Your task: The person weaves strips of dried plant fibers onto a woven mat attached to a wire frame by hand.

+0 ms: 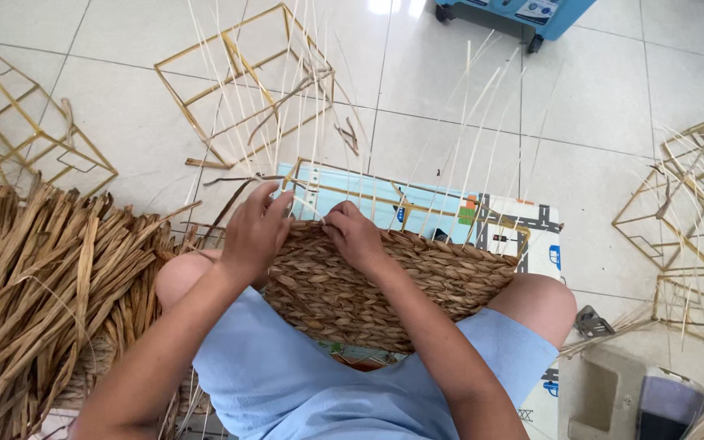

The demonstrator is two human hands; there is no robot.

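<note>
A partly woven straw basket (368, 285) rests on my lap, built on a gold wire frame (417, 200) with thin pale stakes (466, 138) rising from its rim. My left hand (256, 232) grips the basket's top left edge, fingers curled over the weave near a stake. Beside it, my right hand (354, 235) pinches a strand at the rim. The two hands are a few centimetres apart at the weaving edge.
A big pile of dried straw strands (38, 285) lies at my left. Gold wire frames stand on the tiled floor: one at the back centre (246, 81), one at far left (10, 130), several at right (686, 195). A patterned mat (523, 232) lies underfoot; a blue cart (523, 12) stands beyond.
</note>
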